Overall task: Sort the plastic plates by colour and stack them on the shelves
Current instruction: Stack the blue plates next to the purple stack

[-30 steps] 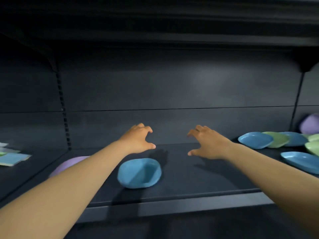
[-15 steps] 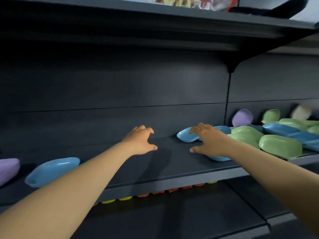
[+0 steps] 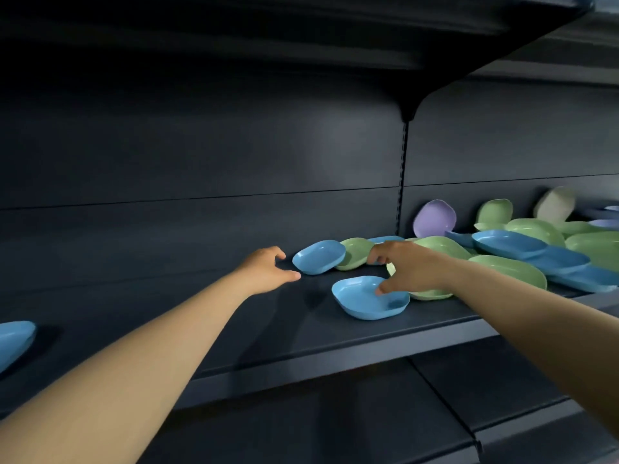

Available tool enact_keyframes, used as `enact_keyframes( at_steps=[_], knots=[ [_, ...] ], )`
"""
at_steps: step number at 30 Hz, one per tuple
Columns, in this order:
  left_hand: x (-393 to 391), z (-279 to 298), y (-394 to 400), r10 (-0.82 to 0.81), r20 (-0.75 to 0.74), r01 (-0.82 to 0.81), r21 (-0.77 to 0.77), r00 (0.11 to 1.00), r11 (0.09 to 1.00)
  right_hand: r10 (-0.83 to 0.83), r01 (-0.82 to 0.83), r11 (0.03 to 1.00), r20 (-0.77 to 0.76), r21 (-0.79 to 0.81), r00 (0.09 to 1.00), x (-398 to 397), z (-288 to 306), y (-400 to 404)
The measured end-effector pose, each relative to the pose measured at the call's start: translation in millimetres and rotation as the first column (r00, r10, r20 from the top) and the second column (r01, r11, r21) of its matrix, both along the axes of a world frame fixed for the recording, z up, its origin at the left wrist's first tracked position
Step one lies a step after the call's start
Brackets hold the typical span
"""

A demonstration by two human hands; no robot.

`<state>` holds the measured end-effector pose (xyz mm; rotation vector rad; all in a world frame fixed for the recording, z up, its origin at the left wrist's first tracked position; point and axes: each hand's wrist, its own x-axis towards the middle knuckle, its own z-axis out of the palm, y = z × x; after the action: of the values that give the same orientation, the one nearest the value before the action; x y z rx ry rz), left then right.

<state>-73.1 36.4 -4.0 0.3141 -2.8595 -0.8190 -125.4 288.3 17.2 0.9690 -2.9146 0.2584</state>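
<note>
The light, stiff blue plate [image 3: 370, 297] is best pinched at its rim; right hand [image 3: 410, 269] touches it, grip loose; left hand [image 3: 264, 269] empty

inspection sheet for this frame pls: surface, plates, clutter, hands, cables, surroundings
Surface: dark shelf, matte, dim light.
Job's things: lone blue plate near the front edge; tilted blue plate behind it; mixed pile of green, blue, purple and pale plates at right, unsorted; another blue plate at far left.
Clutter: nothing seen.
Hands: left hand open, holding nothing; right hand open over the lone blue plate, contact unclear.
Cables: nothing seen.
Surroundings: upper shelf overhead, slotted upright.
</note>
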Motion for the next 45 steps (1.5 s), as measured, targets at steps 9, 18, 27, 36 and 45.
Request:
enact_keyframes(
  at_steps=[9,18,27,36,45],
  knots=[
    [-121,-40,1,0.317,0.154,-0.341,0.619,0.936,0.707,0.185,-0.235,0.955,0.258,0.18,0.948,-137,-17,-20],
    [-185,-64,7,0.398,0.231,-0.423,0.749,0.888,0.51,0.327,-0.441,0.843,0.357,0.309,0.875,-185,-25,-40],
    [-201,-73,-1,0.426,0.274,-0.48,0.709,0.862,0.516,0.384,-0.553,0.755,0.447,0.352,0.808,-198,-45,-55],
    [-152,-60,-34,0.525,0.082,-0.303,0.887,0.847,0.35,0.361,-0.431,0.902,0.619,-0.04,0.698,-198,-38,-68],
    [-40,-34,-101,0.602,0.04,-0.257,0.925,0.798,0.279,0.373,-0.275,0.927,0.697,-0.255,0.612,-156,-27,-112]
  ],
)
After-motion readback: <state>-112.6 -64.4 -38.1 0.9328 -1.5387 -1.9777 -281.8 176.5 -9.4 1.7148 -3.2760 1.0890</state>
